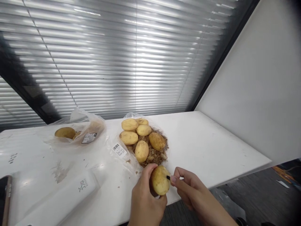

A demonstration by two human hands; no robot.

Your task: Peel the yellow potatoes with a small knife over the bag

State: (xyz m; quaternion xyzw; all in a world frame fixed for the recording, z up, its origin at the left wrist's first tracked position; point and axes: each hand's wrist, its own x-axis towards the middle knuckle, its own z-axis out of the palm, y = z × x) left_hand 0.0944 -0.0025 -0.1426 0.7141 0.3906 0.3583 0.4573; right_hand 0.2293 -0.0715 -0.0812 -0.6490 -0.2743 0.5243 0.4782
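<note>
My left hand (147, 201) is wrapped round a mostly peeled yellow potato (160, 181) at the table's front edge. On the right, my right hand (191, 188) pinches a small dark tool (168, 177), whose black tip is at the potato's side. The rest of the tool is hidden by the fingers, so its kind is unclear. Just beyond my hands, several pale peeled potatoes (129, 137) and a browner potato (157, 141) lie on brown peelings (152, 156) spread over a clear plastic bag (130, 159) with a barcode label.
Another clear bag (94, 125) at the back left holds brown potatoes (65, 133). A white box-like object (63, 197) lies front left, beside a phone (5, 199). Blinds (113, 62) stand behind the white table (192, 144), and a white partition (256, 88) bounds its right side.
</note>
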